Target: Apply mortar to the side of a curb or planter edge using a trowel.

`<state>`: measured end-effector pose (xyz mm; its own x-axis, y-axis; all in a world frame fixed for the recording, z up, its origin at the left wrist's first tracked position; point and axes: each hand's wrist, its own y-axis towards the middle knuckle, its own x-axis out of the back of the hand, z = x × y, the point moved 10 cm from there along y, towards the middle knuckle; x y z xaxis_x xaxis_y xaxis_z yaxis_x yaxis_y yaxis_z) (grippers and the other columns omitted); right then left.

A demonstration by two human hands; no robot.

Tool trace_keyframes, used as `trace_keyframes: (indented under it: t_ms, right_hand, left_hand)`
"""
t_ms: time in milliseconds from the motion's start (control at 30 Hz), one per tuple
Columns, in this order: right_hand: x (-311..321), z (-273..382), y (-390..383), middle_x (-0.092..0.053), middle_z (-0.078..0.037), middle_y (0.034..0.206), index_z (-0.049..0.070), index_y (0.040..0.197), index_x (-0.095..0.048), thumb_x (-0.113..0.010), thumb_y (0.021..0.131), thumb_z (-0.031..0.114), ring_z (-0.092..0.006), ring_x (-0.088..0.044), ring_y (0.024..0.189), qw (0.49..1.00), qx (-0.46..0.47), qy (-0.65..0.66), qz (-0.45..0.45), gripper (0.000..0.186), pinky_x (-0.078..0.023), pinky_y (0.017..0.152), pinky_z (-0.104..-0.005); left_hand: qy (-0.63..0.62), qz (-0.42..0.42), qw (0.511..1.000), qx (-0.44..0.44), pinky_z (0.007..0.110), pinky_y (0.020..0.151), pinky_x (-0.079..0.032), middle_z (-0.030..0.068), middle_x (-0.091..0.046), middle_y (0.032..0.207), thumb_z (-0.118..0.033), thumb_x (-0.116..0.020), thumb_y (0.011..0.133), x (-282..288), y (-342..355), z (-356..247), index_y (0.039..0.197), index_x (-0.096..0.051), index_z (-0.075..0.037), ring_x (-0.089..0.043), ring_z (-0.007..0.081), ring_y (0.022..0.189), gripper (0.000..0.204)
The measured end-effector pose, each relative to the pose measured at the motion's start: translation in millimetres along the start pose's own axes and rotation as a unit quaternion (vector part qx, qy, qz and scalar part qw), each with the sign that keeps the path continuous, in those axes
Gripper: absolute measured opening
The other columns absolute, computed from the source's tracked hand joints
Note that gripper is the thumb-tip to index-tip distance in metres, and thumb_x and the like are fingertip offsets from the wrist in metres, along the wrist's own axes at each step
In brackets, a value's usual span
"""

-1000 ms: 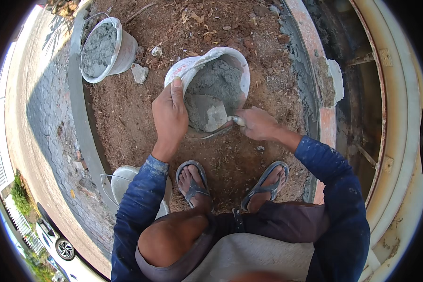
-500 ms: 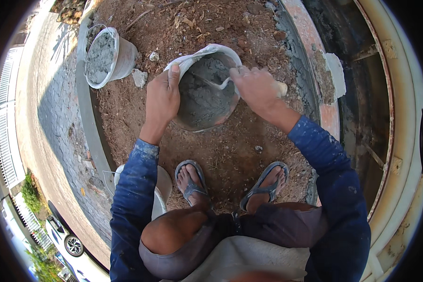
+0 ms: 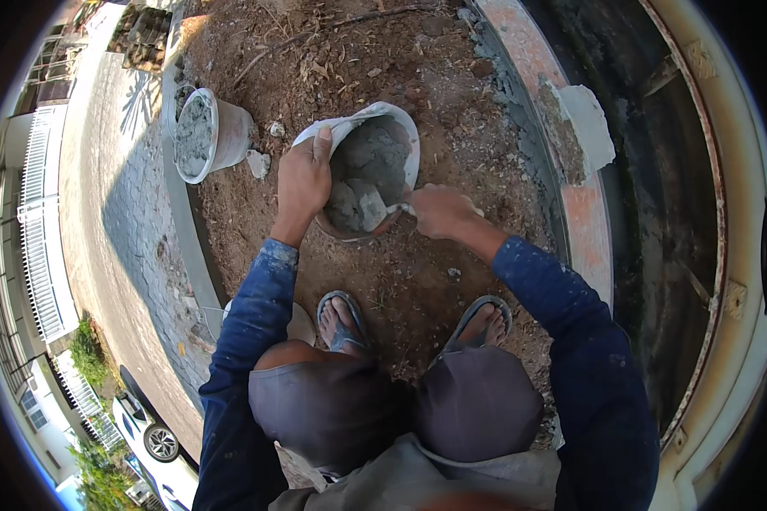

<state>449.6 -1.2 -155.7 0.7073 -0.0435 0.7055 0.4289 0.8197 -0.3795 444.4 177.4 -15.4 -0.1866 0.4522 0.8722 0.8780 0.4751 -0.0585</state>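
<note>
A white bucket [image 3: 403,115] tilts on the soil in front of my feet, its mouth facing up toward me. Grey wet mortar [image 3: 377,158] lies inside it. My left hand [image 3: 305,180] is closed on the bucket's left rim, thumb over the edge. In my right hand [image 3: 443,211] is a trowel [image 3: 371,208], gripped by its handle at the bucket's lower right rim. The trowel's blade rests against the mortar and is coated in grey; most of its handle is hidden by my fingers.
A second white bucket [image 3: 228,134] full of mortar stands at the far left beside a concrete curb [image 3: 179,187]. Another pale bucket [image 3: 301,326] is partly hidden by my left forearm. On the right runs a low brick wall [image 3: 585,226] with a broken chunk [image 3: 590,128] on it, edging a dark trench [image 3: 656,187].
My right hand has moved down and toward me with the trowel, whose blade now shows flat in the mortar. My left hand keeps its hold on the rim.
</note>
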Motion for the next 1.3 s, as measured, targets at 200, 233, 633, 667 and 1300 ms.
trace_keyframes:
  t_ms: [200, 233, 633, 667, 1300]
  right_hand:
    - [-11.9, 6.3, -9.0, -0.066, -0.024, 0.097, 0.007, 0.108, -0.064, -0.061, 0.075, 0.012, -0.0432, -0.063, 0.095, 0.988, 0.012, 0.140, -0.064, 0.034, -0.051, 0.083, -0.0515]
    - [-8.0, 3.1, -10.7, -0.066, -0.024, 0.096, 0.007, 0.109, -0.063, -0.061, 0.075, 0.011, -0.0429, -0.064, 0.094, 0.984, 0.004, 0.156, -0.083, 0.035, -0.051, 0.082, -0.0519]
    - [73.0, -28.6, -16.5, -0.065, -0.022, 0.084, 0.008, 0.104, -0.060, -0.060, 0.075, 0.011, -0.0430, -0.064, 0.084, 0.986, -0.082, 0.064, -0.127, 0.029, -0.049, 0.074, -0.0547]
    - [76.8, -24.8, -14.4, -0.065, -0.023, 0.084, 0.007, 0.103, -0.060, -0.060, 0.075, 0.011, -0.0435, -0.063, 0.084, 0.985, -0.069, 0.087, -0.131, 0.029, -0.049, 0.075, -0.0548]
    - [137.2, -170.0, 156.9, -0.051, -0.001, 0.063, 0.009, 0.080, -0.052, -0.064, 0.080, 0.005, -0.0132, -0.049, 0.048, 0.791, -0.305, 0.477, -0.233, 0.013, -0.041, 0.042, -0.0284]
  left_hand:
    - [-0.044, -0.002, 0.999, -0.020, 0.050, 0.069, -0.043, 0.0288, -0.061, 0.078, -0.044, -0.040, 0.102, 4.0, 4.5, -13.7, 0.088, -0.065, 0.005, -0.058, 0.0485, 0.080, 0.057]
    - [-0.027, 0.007, 1.000, 0.001, 0.048, 0.069, -0.043, 0.0273, -0.061, 0.077, -0.046, -0.041, 0.101, 11.3, 8.3, -11.4, 0.091, -0.065, 0.005, -0.058, 0.0450, 0.074, 0.057]
    - [-0.187, 0.047, 0.979, 0.070, 0.036, 0.072, -0.045, 0.0123, -0.061, 0.073, -0.045, -0.044, 0.101, 26.8, 95.5, 74.3, 0.091, -0.065, 0.007, -0.056, 0.0193, 0.072, 0.057]
    - [-0.197, 0.089, 0.974, 0.069, 0.035, 0.073, -0.045, 0.0121, -0.062, 0.074, -0.044, -0.044, 0.101, 20.9, 101.3, 71.6, 0.092, -0.065, 0.007, -0.056, 0.0191, 0.073, 0.056]
    - [-0.276, 0.122, 0.952, 0.053, 0.030, 0.055, -0.028, -0.0037, -0.034, 0.067, -0.036, -0.042, 0.105, 47.4, 109.6, 107.7, 0.078, -0.051, 0.001, -0.031, 0.0079, 0.065, 0.046]
